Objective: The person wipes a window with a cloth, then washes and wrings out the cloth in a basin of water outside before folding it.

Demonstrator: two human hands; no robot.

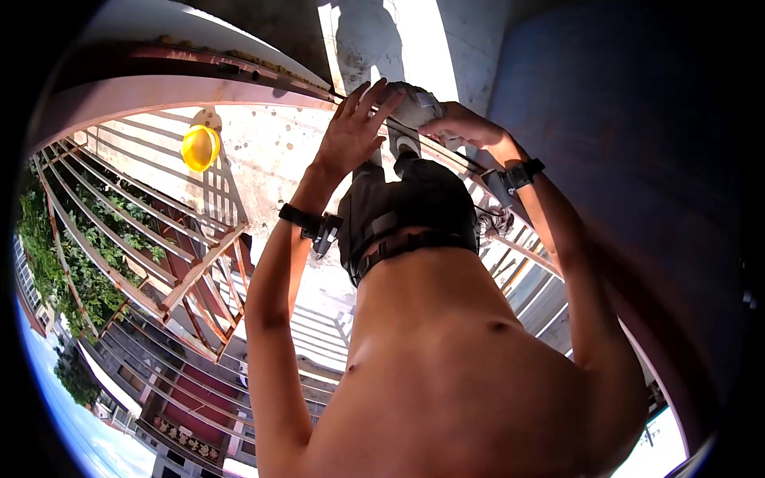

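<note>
A crumpled grey-white bundle, perhaps cloth or a glove, is between my two hands at the upper middle. My right hand has its fingers closed on the bundle's right side. On the other side, my left hand has its fingers apart, with the fingertips at the bundle's left edge. Whether those fingertips touch it I cannot tell. Both wrists carry dark straps with small devices. Below the hands are my dark trousers and the tip of a light shoe.
A yellow hard hat lies on the sunlit floor at the left. Rusty metal railings stand at the lower left, with plants and buildings beyond. A pinkish metal beam curves across the upper left. A large dark surface fills the right.
</note>
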